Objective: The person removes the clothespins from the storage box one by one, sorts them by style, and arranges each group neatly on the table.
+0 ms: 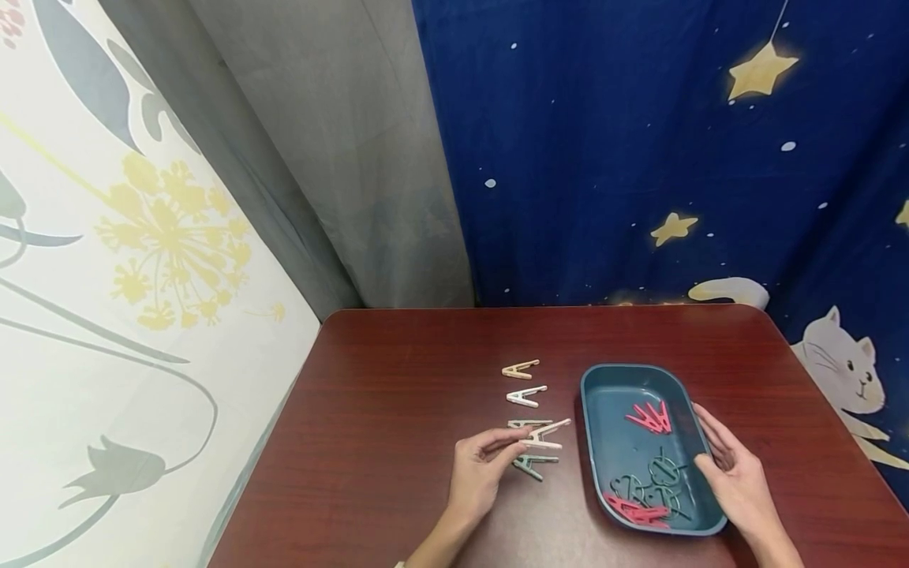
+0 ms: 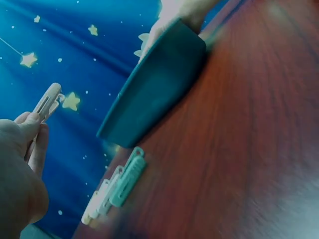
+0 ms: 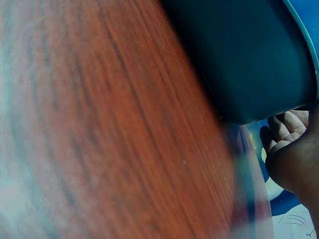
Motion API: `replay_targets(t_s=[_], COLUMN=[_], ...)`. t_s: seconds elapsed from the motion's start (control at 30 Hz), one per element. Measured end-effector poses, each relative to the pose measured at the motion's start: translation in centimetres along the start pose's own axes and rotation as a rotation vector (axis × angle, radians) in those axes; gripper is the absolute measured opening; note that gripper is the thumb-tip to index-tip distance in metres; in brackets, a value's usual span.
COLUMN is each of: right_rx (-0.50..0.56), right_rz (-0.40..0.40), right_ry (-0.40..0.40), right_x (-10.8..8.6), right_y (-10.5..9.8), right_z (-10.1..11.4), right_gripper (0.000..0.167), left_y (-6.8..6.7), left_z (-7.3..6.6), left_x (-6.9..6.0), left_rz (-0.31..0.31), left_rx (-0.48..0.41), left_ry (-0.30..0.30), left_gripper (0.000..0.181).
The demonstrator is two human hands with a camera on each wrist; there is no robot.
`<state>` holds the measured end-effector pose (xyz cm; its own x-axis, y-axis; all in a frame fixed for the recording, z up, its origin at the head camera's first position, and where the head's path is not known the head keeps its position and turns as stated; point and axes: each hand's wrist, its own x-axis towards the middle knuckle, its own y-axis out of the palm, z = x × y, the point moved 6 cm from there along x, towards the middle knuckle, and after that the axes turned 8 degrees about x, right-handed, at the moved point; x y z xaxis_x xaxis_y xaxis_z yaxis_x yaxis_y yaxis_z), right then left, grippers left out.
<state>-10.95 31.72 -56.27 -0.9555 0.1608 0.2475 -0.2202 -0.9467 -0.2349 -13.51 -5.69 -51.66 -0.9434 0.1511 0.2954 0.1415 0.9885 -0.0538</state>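
My left hand (image 1: pixel 477 471) pinches a pale pinkish-white clothespin (image 1: pixel 552 432) between thumb and fingers, above the table. In the left wrist view this clothespin (image 2: pixel 49 99) points up, clear of the tabletop. Below and beyond it lie a beige clothespin (image 1: pixel 521 369), a white clothespin (image 1: pixel 526 396) and green clothespins (image 1: pixel 536 459), partly covered by the hand and the held one. At the right, my right hand (image 1: pixel 738 481) grips the side of a dark teal tub (image 1: pixel 589 442), thumb over the rim and fingers outside.
Inside the tub are pink clothespins (image 1: pixel 649 418) near its far end, more pink clothespins (image 1: pixel 639 513) at the near end, and several dark green wire-like pieces (image 1: pixel 665 471). The reddish-brown table (image 1: pixel 398 394) meets a curtain (image 1: pixel 611 197) behind and a patterned wall (image 1: pixel 142 315) at left.
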Motion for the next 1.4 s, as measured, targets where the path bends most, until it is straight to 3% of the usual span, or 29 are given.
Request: replay_targets(t_s=[0.33, 0.53, 0.73, 0.83, 1.4], right_rx=[-0.015, -0.018, 0.003, 0.007, 0.009], right_rz=[0.001, 0.001, 0.000, 0.001, 0.008], right_ry=[0.035, 0.030, 0.001, -0.013, -0.023], right_x=[0.0, 0.0, 0.0, -0.1, -0.1], right_y=[0.0, -0.1, -0.1, -0.1, 0.0], right_z=[-0.2, -0.1, 0.1, 0.1, 0.4], right_gripper=[0.067, 0.066, 0.066, 0.067, 0.068], left_y=[-1.2, -1.8, -2.3, -2.4, -2.2], left_z=[2.0, 3.1, 4.5, 5.0, 5.5], left_x=[-2.6, -3.8, -4.8, -5.0, -4.8], left_rz=[0.014, 0.056, 0.095, 0.110, 0.121], left_rx=[0.017, 0.035, 0.078, 0.093, 0.210], left_ry=[-0.076, -0.100, -0.171, -0.193, -0.159], left_gripper=[0.014, 0.015, 0.014, 0.014, 0.012])
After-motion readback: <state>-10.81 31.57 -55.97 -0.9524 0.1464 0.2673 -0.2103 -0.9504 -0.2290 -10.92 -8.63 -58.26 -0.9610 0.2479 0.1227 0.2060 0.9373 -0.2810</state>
